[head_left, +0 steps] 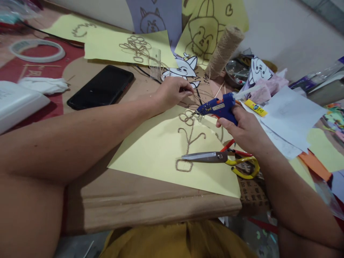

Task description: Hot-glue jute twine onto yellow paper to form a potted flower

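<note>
My right hand is wrapped round a blue hot glue gun, a glue stick poking from its back. The gun's nozzle points at the twine flower on a yellow sheet of paper. Just above the sheet, my left hand is closed in a pinch, with thin twine running near its fingertips; what sits between them is too small to be sure of. Yellow-handled scissors lie across the sheet, blades pointing left over the twine stem, above a twine pot outline.
A black phone and a tape roll lie on the left. Behind stand a twine spool and yellow sheets with twine pictures. Loose papers crowd the right. Cardboard covers the near table edge.
</note>
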`<state>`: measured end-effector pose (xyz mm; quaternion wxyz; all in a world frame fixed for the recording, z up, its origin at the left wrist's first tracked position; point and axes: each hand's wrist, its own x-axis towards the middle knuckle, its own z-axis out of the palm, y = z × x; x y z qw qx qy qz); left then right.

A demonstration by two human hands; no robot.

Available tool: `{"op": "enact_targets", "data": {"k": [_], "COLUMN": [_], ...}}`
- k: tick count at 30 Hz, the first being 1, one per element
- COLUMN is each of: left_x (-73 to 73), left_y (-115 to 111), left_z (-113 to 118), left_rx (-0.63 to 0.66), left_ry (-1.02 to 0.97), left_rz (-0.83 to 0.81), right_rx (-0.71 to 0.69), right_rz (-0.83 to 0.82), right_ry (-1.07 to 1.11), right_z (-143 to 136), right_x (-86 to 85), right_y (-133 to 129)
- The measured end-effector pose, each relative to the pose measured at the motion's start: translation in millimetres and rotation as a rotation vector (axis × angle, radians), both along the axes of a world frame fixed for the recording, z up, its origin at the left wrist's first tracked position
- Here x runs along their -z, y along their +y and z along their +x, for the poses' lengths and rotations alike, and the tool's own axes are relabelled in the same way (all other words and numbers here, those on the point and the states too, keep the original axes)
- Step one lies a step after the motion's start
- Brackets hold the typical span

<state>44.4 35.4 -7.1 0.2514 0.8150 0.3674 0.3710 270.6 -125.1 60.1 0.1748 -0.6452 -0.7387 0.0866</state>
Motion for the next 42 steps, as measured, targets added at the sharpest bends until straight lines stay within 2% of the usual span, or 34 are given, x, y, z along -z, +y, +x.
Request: {"op": "enact_targets", "data": {"k": [8, 15, 21, 29, 33, 35, 39, 42], "left_x": [-0.6, -0.2, -2.1, -4.2, -3.6, -2.7, -1.5, -2.3], "left_y": [-1, 1, -3, -4, -3, -3, -3, -5], "left_z": [0, 0, 1, 0, -2, -3, -4, -4], "left_rx": [0.005, 0.003, 0.02, 0.041, 0.045, 0.047, 0.042, 0.023], "left_ry": [-0.006, -0.043, -0.142, -0.182, -0.153, -0.129, -0.089, -0.059], "left_rz": [0.008, 0.02, -0.028, -0.078, -0.068, -0.054, -0.038, -0.054], "right_rx": [-0.005, -0.052, -0.009, -0.009, 0.021, 0.069, 0.288, 0.433], "right_rz": [0.088, 0.132, 0.163, 0.192, 0.162, 0.129, 0.148, 0.169], "right_ry": [0.02, 0.306, 0.605, 0.697, 0.896, 1.014, 1.178, 1.184], "right_z": [1, 13, 16, 18, 21, 26, 45, 64], "right_x": [1.7, 14.5, 22.8, 23.7, 18.9, 17.9, 25.1, 35.7], "right_y": [0, 1, 2, 3, 8, 14, 34, 54]}}
